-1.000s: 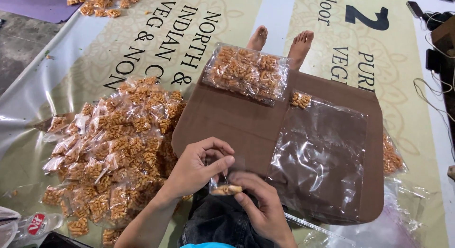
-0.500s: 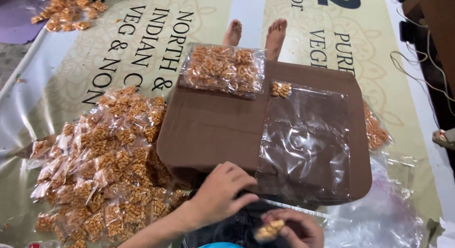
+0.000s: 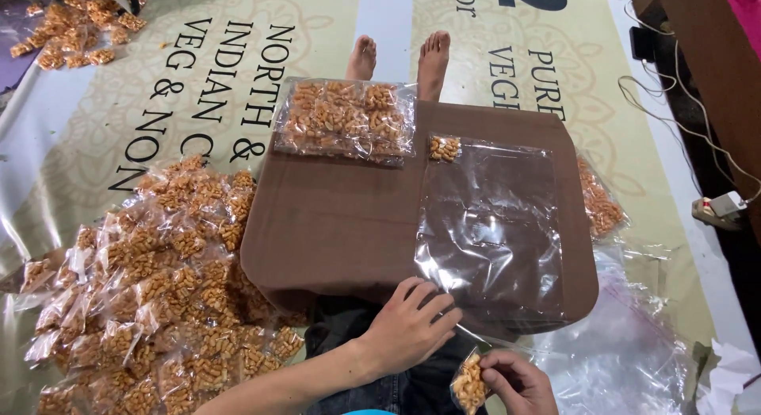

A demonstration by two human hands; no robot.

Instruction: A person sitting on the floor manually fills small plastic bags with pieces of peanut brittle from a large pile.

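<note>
Your right fingers (image 3: 498, 377) pinch a small snack packet (image 3: 469, 390), held low at the near edge of the brown board (image 3: 333, 225). Your left hand (image 3: 408, 326) rests palm down, fingers loosely spread, holding nothing, touching the near corner of the large clear bag (image 3: 491, 225) lying flat on the board. One packet (image 3: 444, 148) sits inside the bag's far corner. A filled bag (image 3: 346, 119) lies at the board's far edge. A heap of packets (image 3: 151, 296) lies on the floor to your left.
</note>
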